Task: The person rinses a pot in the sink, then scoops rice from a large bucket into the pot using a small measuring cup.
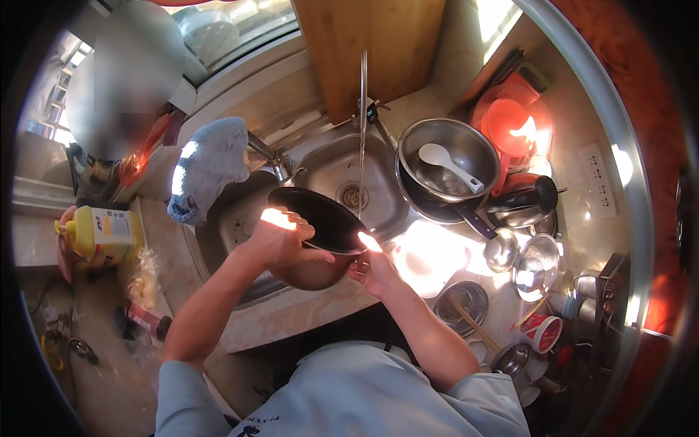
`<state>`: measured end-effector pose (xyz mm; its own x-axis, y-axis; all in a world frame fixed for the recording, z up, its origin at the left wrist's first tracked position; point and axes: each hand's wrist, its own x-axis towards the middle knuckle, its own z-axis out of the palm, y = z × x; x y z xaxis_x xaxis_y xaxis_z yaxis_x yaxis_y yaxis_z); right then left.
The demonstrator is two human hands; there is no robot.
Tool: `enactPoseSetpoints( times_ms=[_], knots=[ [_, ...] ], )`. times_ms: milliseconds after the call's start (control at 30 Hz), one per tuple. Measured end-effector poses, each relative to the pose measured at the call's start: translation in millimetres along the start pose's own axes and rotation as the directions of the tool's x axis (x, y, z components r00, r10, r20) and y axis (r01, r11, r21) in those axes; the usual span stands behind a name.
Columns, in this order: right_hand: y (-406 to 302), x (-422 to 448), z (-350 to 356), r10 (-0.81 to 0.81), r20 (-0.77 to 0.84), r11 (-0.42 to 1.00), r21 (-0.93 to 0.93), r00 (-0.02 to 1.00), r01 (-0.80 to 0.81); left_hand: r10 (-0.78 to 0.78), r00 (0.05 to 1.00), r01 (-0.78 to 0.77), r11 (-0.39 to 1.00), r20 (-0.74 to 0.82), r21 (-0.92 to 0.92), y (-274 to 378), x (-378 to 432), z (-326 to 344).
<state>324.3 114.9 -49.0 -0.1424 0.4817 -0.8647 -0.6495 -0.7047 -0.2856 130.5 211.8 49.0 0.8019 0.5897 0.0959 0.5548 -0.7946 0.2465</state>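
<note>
A dark, round cooking pot is tilted over the front of the double sink, its black inside facing the tap. My left hand grips its left rim, fingers over the edge and thumb along the outer wall. On the right end of the pot my right hand holds the rim, with its fingers under the side. A thin stream of water runs from the curved metal faucet into the right basin, just behind the pot. The drain strainer shows in that basin.
Right of the sink stand a steel bowl with a white rice paddle, a black-handled pan, red colanders and a glass lid. A blue cloth hangs over the left basin. A yellow jug stands at left.
</note>
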Motion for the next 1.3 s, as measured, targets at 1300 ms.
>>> enactPoseSetpoints(
  times_ms=[1300],
  knots=[
    [140.3, -129.7, -118.6, -0.239, -0.277, 0.968, -0.137, 0.93, 0.208, -0.102, 0.959, 0.131, 0.987, 0.264, -0.095, 12.1, -4.4, 176.2]
  ],
)
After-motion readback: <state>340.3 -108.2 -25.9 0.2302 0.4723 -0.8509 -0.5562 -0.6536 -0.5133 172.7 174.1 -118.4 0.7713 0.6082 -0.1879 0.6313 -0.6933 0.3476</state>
